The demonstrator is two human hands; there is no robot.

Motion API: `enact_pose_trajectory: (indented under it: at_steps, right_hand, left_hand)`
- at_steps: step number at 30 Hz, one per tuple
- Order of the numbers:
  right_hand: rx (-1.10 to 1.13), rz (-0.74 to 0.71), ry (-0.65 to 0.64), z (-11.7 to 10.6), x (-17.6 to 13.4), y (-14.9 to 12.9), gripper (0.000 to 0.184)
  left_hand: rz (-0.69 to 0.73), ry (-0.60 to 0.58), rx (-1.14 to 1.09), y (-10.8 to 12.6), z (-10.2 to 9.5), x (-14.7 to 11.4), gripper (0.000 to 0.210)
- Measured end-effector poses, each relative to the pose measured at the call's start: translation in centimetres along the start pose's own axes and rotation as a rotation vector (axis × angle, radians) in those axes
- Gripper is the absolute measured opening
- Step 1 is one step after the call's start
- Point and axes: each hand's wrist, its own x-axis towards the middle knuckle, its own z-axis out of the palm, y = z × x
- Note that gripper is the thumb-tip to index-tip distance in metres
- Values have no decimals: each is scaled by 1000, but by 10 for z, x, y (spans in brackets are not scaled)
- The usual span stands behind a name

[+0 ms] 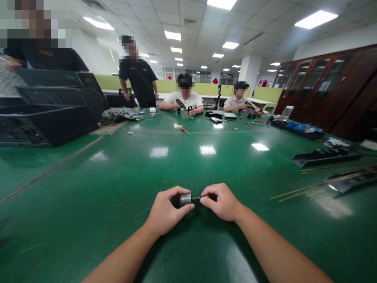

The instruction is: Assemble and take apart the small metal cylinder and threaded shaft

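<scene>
Low over the green table, a small silver metal cylinder (185, 199) lies level with a thin dark shaft (196, 198) sticking out of its right end. My left hand (166, 212) is closed around the cylinder, thumb below and fingers above. With a pinch of thumb and fingertips, my right hand (224, 202) holds the far end of the shaft. The fingertips hide that end in part. What kind of part it is cannot be made out.
An orange-handled screwdriver (185, 130) lies ahead on the table (132, 169). Black computer cases (53, 122) stand at left. Dark metal trays (321, 157) and thin brass-coloured rods (303, 191) lie at right. Two people sit opposite holding tools; others stand at left.
</scene>
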Motion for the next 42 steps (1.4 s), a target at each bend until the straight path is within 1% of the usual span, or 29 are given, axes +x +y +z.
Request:
enact_pose_trajectory:
  at_steps: [9,18,23,27,31,34,36,38,40,42]
  right_hand:
    - [8,7,11,1,-1,-1,14]
    - [6,19,15,0,2,-1,14]
    - [-7,11,22,0,1,-4,15]
    - [-6,-5,14,2,1,-5,15]
    - [-3,-4,11,2,1,-6,13]
    - [17,5,22,1,1,-7,12]
    - [49,18,30,1,2,-6,15]
    - [99,40,16,3,2,-3,23]
    - [151,61,-14,5,3,0,34]
    - [178,74,-37,7,4,2,46]
  left_hand:
    - [23,24,11,0,-2,1,25]
    - [37,43,63,5,-5,0,24]
    - [45,49,113,3,-6,0,26]
    - [103,28,163,-1,-7,-1,34]
    - [147,12,230,-2,-10,-3,27]
    - [153,38,295,0,-18,-4,22]
    - [131,81,333,0,-27,-4,21]
    - [67,125,329,0,-38,-6,22]
    - [-17,131,287,-1,-52,-11,24]
    - [-78,133,269,-4,-70,-20,28]
